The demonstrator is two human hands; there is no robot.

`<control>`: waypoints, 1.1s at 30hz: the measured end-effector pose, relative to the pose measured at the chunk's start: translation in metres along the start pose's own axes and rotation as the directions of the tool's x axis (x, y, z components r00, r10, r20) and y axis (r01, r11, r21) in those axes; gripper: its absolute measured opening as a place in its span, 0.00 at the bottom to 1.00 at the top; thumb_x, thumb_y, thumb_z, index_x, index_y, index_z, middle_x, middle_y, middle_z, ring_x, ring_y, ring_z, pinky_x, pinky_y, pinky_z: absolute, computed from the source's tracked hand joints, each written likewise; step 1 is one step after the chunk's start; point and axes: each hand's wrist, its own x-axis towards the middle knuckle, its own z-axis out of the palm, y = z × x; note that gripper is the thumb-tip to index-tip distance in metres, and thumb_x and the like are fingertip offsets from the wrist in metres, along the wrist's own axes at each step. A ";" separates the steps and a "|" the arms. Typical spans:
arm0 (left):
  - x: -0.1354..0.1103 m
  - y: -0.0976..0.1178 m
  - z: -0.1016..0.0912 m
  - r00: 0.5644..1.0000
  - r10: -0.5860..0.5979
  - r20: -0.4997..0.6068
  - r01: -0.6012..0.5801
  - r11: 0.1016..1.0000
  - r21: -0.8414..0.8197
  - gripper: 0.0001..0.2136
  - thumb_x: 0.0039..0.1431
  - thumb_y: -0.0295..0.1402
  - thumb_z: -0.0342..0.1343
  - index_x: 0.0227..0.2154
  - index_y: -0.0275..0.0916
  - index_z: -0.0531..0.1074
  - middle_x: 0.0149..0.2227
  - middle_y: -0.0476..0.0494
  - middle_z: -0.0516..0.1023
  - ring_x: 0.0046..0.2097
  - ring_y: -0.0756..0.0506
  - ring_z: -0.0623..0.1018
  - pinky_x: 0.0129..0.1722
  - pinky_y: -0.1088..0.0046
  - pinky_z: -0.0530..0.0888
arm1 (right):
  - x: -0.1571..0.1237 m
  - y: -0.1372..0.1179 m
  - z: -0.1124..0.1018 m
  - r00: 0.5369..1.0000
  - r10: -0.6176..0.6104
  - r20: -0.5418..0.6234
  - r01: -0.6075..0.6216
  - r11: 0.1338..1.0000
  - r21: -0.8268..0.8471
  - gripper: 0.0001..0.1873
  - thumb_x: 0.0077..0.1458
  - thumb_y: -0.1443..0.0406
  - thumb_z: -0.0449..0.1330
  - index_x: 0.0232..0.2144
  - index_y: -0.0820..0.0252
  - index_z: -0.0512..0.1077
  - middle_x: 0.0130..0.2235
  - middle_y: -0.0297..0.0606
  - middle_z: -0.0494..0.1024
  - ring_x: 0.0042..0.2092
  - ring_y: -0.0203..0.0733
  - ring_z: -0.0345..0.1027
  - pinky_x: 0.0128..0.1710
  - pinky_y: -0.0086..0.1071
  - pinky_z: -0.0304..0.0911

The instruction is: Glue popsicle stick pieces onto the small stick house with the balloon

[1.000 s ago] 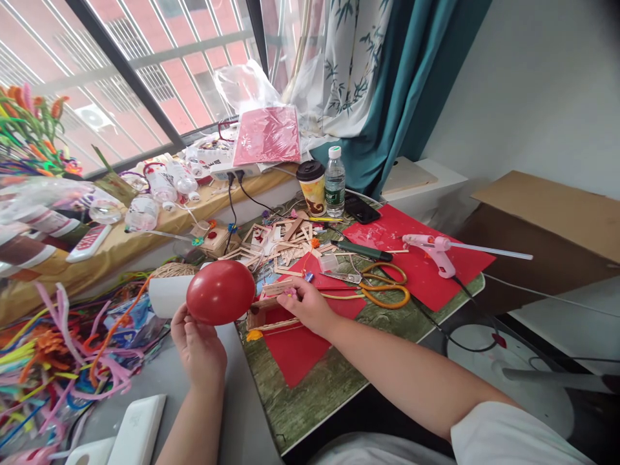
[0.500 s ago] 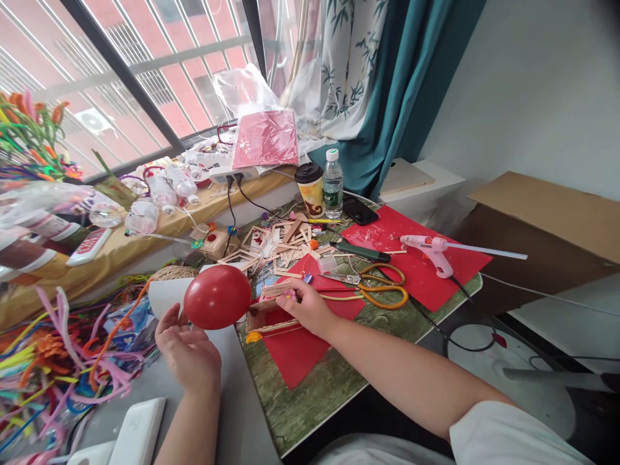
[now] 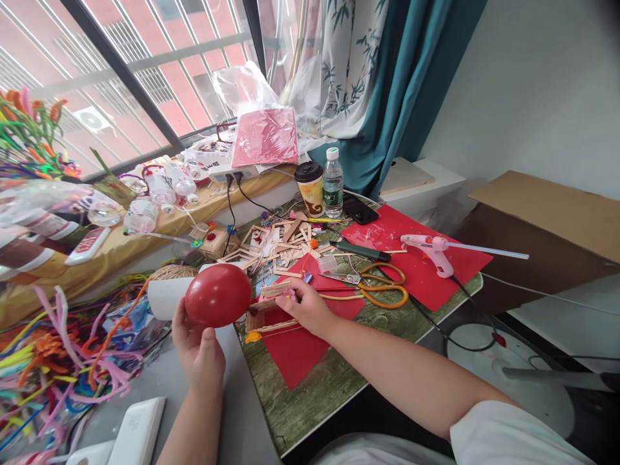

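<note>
A red balloon [image 3: 217, 294] rests against my left hand [image 3: 198, 349], whose fingers cup it from below, thumb touching its underside. My right hand [image 3: 305, 307] is closed in a pinch at the balloon's neck end, beside a small wooden stick frame [image 3: 264, 313] lying on red paper [image 3: 295, 339]. Just past my right fingers lie orange-handled scissors [image 3: 382, 284].
A pink glue gun [image 3: 431, 248] with its cord lies on red paper at the right. A paper cup [image 3: 311, 187], a water bottle [image 3: 334, 182] and a phone [image 3: 361, 210] stand at the back. Pipe cleaners [image 3: 53, 361] pile at the left, and wooden sticks [image 3: 276, 242] litter the middle.
My left hand opened and dropped slightly off the balloon, then came back up to cup it. My right hand stayed in place.
</note>
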 end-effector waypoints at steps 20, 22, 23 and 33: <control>-0.003 -0.011 -0.013 0.991 -0.017 0.130 0.002 0.994 0.114 0.43 0.47 0.40 0.78 0.66 0.49 0.68 0.67 0.37 0.71 0.70 0.30 0.68 0.68 0.49 0.68 | 0.001 -0.005 0.002 0.999 0.034 0.007 -0.034 0.999 0.032 0.20 0.53 0.51 0.71 0.38 0.57 0.73 0.33 0.28 0.62 0.34 0.36 0.53 0.34 0.30 0.55; -0.001 -0.010 -0.012 0.994 -0.012 0.110 -0.003 0.992 0.128 0.45 0.46 0.42 0.78 0.67 0.49 0.67 0.67 0.36 0.71 0.69 0.30 0.69 0.67 0.49 0.69 | 0.001 -0.004 0.002 0.999 0.035 0.004 -0.035 0.999 0.033 0.19 0.53 0.51 0.71 0.38 0.57 0.73 0.33 0.29 0.62 0.34 0.36 0.53 0.33 0.30 0.55; -0.001 -0.009 -0.011 0.995 -0.008 0.098 -0.005 0.991 0.132 0.46 0.46 0.42 0.78 0.68 0.49 0.66 0.67 0.36 0.70 0.69 0.30 0.70 0.67 0.49 0.69 | 0.001 -0.003 0.002 0.999 0.034 0.003 -0.034 0.999 0.031 0.19 0.53 0.51 0.71 0.38 0.57 0.73 0.32 0.29 0.63 0.34 0.36 0.53 0.33 0.30 0.55; 0.000 0.000 -0.003 0.998 -0.030 0.052 0.030 1.000 0.002 0.53 0.45 0.47 0.78 0.72 0.56 0.58 0.73 0.38 0.62 0.73 0.30 0.64 0.69 0.45 0.65 | 0.001 -0.001 0.000 1.000 -0.008 0.003 0.008 1.000 0.000 0.19 0.55 0.50 0.70 0.39 0.57 0.75 0.33 0.30 0.67 0.34 0.38 0.57 0.37 0.33 0.58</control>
